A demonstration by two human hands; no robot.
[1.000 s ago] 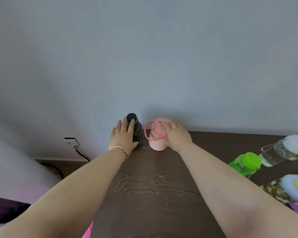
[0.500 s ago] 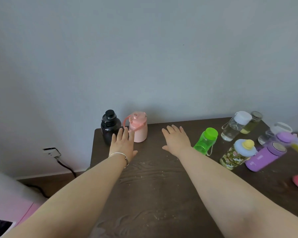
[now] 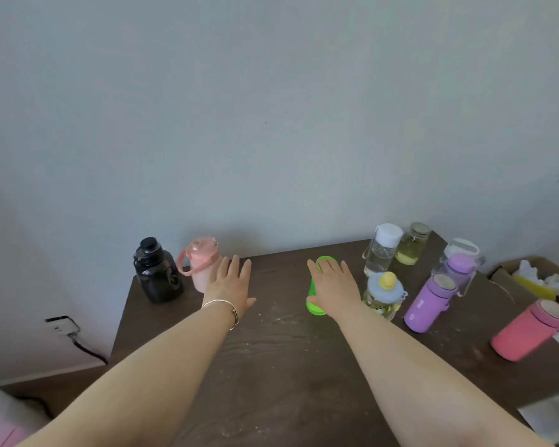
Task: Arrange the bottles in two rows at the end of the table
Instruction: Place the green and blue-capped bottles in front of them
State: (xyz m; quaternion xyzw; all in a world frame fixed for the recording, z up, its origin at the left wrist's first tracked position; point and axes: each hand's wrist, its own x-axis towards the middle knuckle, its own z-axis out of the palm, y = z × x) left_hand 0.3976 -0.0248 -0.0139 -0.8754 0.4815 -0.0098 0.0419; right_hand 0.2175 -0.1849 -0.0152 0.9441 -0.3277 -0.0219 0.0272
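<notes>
both hands off the black bottle [image 3: 157, 272] and pink bottle [image 3: 202, 264], now standing paired at frame left by the table [image 3: 271, 366] end. right hand [image 3: 334, 285], fingers spread, has reached the green bottle [image 3: 313, 301] at centre; left hand [image 3: 231, 285] hovers flat, empty. two placed; next pick likely green.

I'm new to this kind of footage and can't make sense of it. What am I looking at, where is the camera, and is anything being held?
No machine here: a person wears a camera on the head, looking forward and down, so both bare arms reach into the picture. On the dark table, a black bottle and a pink bottle stand by the wall at the left end. The left hand, open, hovers beside the pink one, holding nothing. The right hand covers a green bottle; whether it grips yet, I cannot tell. More bottles, clear, purple and red, wait on the right.
</notes>
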